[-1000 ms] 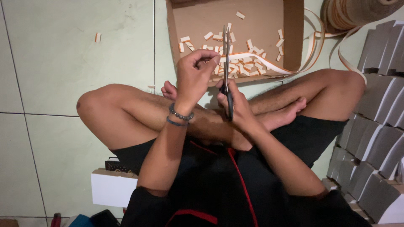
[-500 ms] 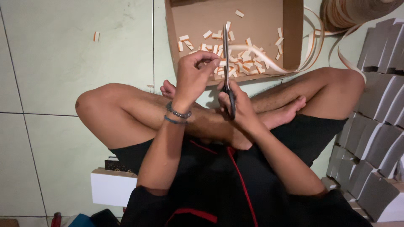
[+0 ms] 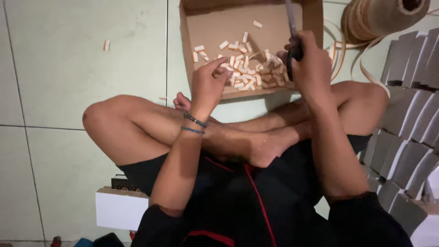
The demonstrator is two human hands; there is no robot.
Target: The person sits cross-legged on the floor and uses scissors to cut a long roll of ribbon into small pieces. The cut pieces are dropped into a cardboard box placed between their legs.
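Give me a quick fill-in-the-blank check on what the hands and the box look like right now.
1. The right hand grips a pair of ____.
2. The small cut pieces lie inside a shallow ____ box.
3. The left hand wears bracelets at the ____.
4. The person sits with legs ____ on the tiled floor.

Missing words: scissors; cardboard; wrist; crossed

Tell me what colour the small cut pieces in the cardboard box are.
The small cut pieces are pale cream with orange-tan edges, seen in the head view.
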